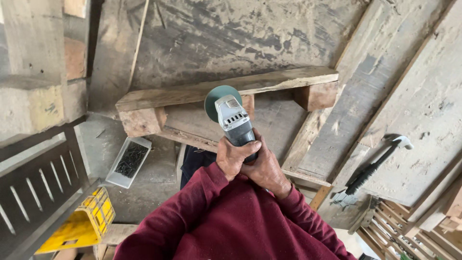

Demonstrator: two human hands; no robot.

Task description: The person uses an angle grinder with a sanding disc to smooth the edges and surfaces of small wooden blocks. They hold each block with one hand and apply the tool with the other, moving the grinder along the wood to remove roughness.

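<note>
I hold a grey angle grinder (234, 121) with both hands, its green disc (217, 98) touching the edge of a rough wooden plank (269, 82). My left hand (233, 156) wraps the grinder's body from the left. My right hand (266, 169) grips it from the right and below. The plank rests on wooden blocks (141, 121) and forms part of a pallet-like frame. Both my arms wear dark red sleeves (211, 221).
A white tray of dark nails (129, 161) lies on the floor at the left. A claw hammer (378, 163) rests on boards at the right. A yellow crate (84, 224) sits at lower left beside a dark slatted panel (33, 188). More wooden slats (399, 226) are stacked at lower right.
</note>
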